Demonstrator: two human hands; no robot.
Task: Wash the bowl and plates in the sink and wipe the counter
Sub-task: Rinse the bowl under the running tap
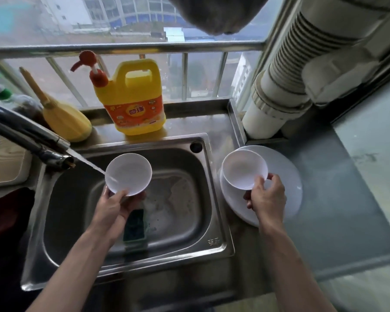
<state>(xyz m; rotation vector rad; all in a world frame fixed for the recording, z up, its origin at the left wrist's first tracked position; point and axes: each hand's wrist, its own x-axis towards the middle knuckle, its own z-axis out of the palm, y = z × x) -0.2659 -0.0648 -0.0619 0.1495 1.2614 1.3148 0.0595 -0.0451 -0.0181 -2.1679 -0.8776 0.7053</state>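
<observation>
Bowl (128,174) under tap (32,140) water, over sink (61,199).
L grip (116,206) grasps its near rim; R grip (266,197) grasps 2nd bowl (244,170) over plates (286,181) on desk (338,199), rt of sink; sponge (134,224) in sink.

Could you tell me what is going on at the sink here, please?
A person is washing up. The left hand holds a white bowl under the running tap, over the sink, where a sponge lies. The right hand grips a second bowl above a white plate on the counter.
</observation>
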